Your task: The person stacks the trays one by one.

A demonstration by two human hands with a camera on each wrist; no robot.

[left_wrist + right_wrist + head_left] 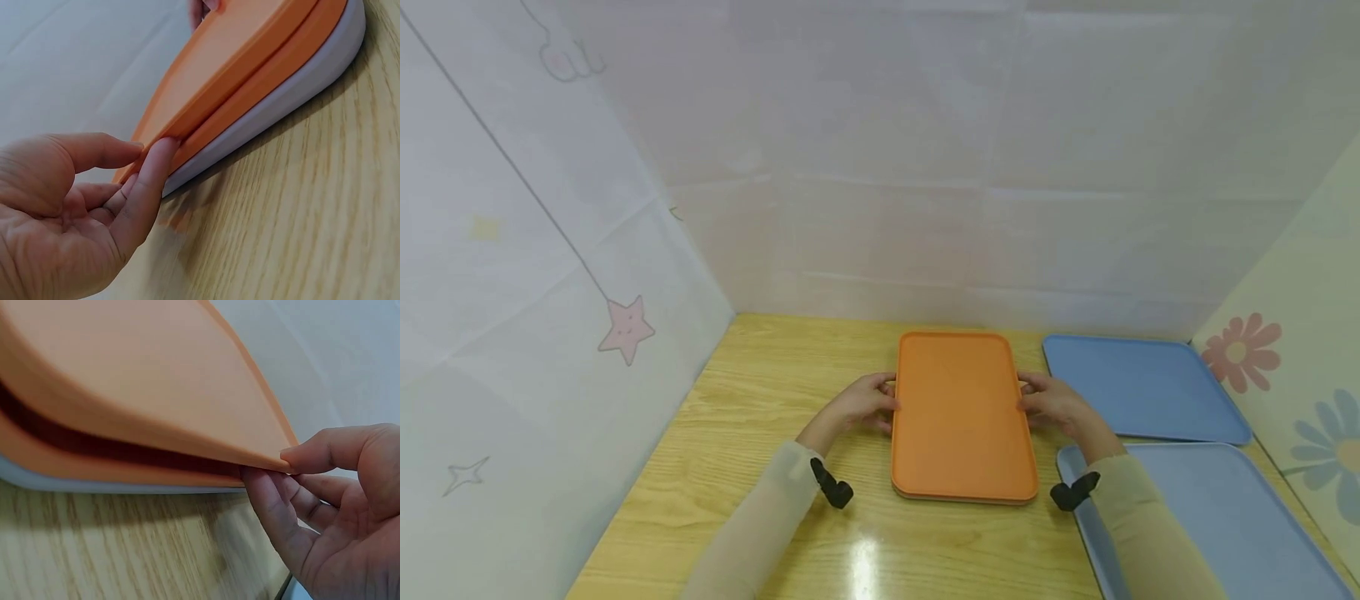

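An orange rectangular tray [962, 417] lies lengthwise in front of me, on top of a small stack. Below it, in the left wrist view, come a second orange tray [275, 80] and a whitish tray [312, 84] at the bottom. My left hand [867, 402] pinches the top tray's left rim, thumb above and a finger under the edge. On the opposite side my right hand [1054, 403] pinches the right rim the same way. A dark gap shows between the top tray and the lower orange one in the right wrist view.
A blue tray [1150, 387] lies at the back right of the wooden table [775, 367]. Nearer, a paler blue tray [1202, 492] extends under my right forearm. Pale sheets [880, 167] with printed stars and flowers wall in the back and both sides.
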